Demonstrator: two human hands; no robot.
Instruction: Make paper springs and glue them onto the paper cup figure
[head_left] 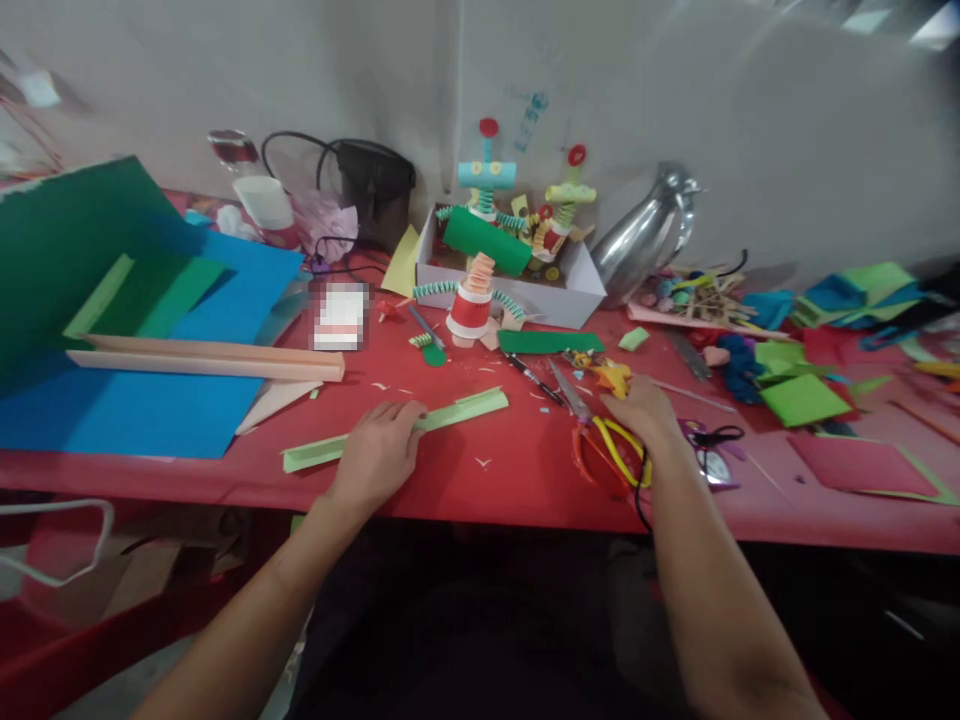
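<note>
My left grip (pixel 381 445) lies over the light green strip (pixel 469 407); I cannot tell if it is closed. My right grip (pixel 643 408) is at the yellow piece (pixel 615 379), closing also unclear, with scissors (pixel 571 392) just left of it.

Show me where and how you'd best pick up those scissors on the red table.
Probably by the red and yellow handle loops of the scissors, coming from the near table edge: the loops face that edge, while the blades point away from it. The right hand lies close beside the loops.
</note>
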